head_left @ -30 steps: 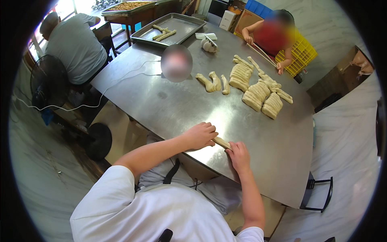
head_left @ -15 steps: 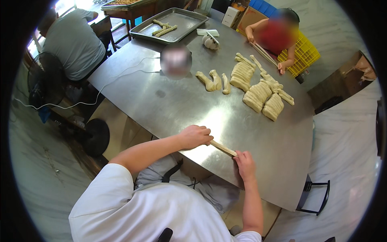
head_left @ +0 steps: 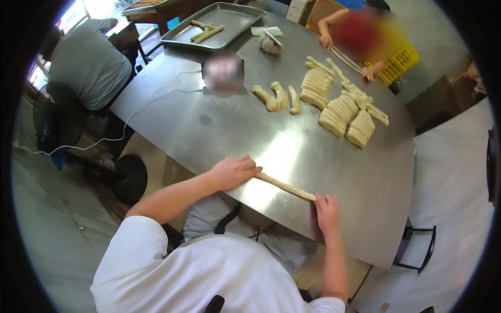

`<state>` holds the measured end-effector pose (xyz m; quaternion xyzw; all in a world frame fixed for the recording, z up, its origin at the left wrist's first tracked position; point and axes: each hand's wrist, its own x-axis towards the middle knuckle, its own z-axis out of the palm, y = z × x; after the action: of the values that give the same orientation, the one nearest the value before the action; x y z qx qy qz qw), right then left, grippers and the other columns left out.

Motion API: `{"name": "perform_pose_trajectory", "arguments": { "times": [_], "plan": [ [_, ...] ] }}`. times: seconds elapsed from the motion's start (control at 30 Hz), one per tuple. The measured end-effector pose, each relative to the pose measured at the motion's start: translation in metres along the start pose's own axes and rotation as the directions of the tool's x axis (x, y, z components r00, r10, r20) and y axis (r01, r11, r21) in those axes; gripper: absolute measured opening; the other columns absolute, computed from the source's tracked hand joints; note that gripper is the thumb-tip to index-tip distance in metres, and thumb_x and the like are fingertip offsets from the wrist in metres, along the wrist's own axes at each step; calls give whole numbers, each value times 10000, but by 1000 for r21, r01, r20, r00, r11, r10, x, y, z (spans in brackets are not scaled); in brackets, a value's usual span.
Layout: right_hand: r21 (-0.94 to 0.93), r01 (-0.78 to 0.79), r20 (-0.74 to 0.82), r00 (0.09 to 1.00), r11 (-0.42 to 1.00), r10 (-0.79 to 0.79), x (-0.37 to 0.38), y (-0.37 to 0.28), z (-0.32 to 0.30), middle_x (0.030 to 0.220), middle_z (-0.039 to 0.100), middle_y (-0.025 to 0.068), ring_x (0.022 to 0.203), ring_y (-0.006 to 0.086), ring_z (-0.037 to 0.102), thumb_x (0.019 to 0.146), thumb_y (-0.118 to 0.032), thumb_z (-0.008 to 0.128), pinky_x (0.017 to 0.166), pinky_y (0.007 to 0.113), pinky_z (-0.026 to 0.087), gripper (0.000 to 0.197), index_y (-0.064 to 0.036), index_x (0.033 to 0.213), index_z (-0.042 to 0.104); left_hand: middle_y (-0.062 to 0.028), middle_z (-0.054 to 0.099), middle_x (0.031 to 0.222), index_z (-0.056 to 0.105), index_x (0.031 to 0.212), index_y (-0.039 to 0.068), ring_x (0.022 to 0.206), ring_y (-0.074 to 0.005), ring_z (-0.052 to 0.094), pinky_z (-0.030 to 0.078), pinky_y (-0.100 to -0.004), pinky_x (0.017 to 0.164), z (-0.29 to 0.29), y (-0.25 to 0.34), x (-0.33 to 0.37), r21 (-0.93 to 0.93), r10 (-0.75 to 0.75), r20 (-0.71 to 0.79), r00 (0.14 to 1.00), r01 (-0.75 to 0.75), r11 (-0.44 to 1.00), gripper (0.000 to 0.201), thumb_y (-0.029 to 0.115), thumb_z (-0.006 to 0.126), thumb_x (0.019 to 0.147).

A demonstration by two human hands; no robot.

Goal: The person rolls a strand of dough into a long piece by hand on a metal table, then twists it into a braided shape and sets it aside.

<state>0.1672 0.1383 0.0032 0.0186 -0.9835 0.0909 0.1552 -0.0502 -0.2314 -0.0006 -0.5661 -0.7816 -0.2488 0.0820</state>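
Between my two hands a thin strip of dough (head_left: 286,186) stretches along the near edge of the metal table. Its left end is in the fingers of my left hand (head_left: 235,172), and my right hand (head_left: 327,211) pinches the other end. Beyond them, several cut dough strips lie side by side in blocks, such as the front dough block (head_left: 339,113) and the one behind it (head_left: 316,87). A few loose dough pieces (head_left: 272,98) rest to the left of these blocks.
At the far left of the steel table (head_left: 209,141) stands a metal tray (head_left: 237,26) with twisted dough. A co-worker's hands (head_left: 370,70) hold another dough strip across the table. White cables (head_left: 156,96) cross the left side; a black fan (head_left: 60,117) stands beside it.
My hands have moved farther apart, the left one leftward and the right one slightly rightward. The dough strip between them is longer. The whole view has shifted a little.
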Motion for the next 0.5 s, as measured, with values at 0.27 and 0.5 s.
{"name": "perform_pose_trajectory", "arguments": {
  "times": [0.27, 0.5],
  "plan": [
    [-65, -92, 64, 993, 994, 97, 28, -38, -13, 1200, 654, 200, 1152, 391, 635, 944, -106, 750, 1006, 510, 540, 410, -12, 1339, 690, -149, 629, 1444, 689, 1405, 59, 1371, -351, 579, 480, -457, 1167, -9, 4, 26, 74, -187, 95, 978, 181, 981, 450, 189, 736, 977],
    [164, -138, 83, 989, 977, 126, 68, -128, 48, 1534, 530, 318, 1454, 482, 498, 1021, -122, 625, 1212, 570, 417, 524, 92, 1486, 512, -172, 523, 1655, 556, 1586, 117, 1554, -410, 449, 344, -599, 1283, 52, 50, 69, -51, -236, 193, 952, 250, 967, 559, 362, 609, 1086]
  ]
}}
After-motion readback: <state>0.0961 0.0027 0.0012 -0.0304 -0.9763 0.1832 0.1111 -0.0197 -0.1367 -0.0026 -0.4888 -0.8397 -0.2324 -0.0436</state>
